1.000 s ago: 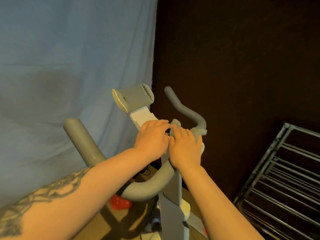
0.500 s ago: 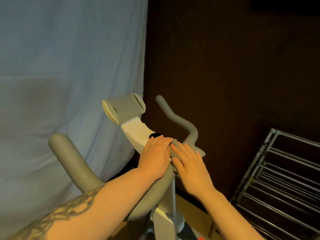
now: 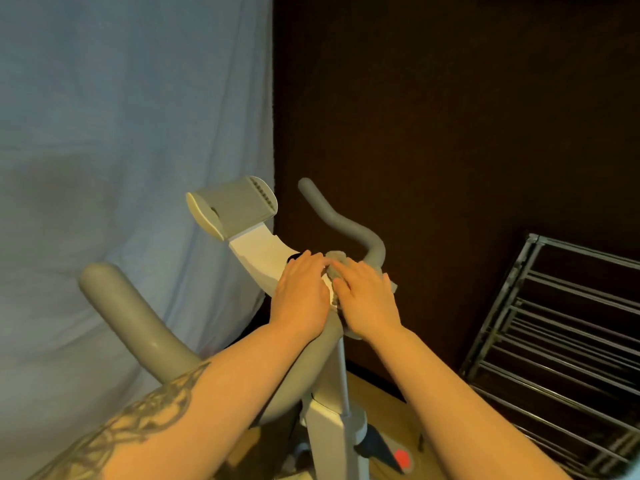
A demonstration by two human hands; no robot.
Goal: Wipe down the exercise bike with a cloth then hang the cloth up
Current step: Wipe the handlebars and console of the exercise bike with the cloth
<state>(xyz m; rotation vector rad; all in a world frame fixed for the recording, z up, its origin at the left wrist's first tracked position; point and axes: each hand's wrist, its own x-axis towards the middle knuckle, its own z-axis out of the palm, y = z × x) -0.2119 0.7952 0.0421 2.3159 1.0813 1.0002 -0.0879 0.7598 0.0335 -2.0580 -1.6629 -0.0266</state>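
Note:
The exercise bike (image 3: 329,410) has grey foam handlebars (image 3: 138,327), a white stem and a grey console holder (image 3: 235,206). A small grey cloth (image 3: 335,258) lies bunched on the centre of the handlebar, mostly hidden under my right hand (image 3: 369,299). That hand lies flat on the cloth and presses it with fairly straight fingers. My left hand (image 3: 301,292) rests beside it on the white stem. Its fingertips reach the cloth's edge.
A metal drying rack (image 3: 554,323) with several bars stands at the right, close to the bike. A pale blue sheet (image 3: 121,133) hangs behind on the left and a dark wall (image 3: 450,116) is on the right. Wooden floor (image 3: 381,403) shows below the bike.
Both hands stay together at the handlebar centre. My right hand has shifted a little over the cloth, and the bike now sits a bit differently in the frame.

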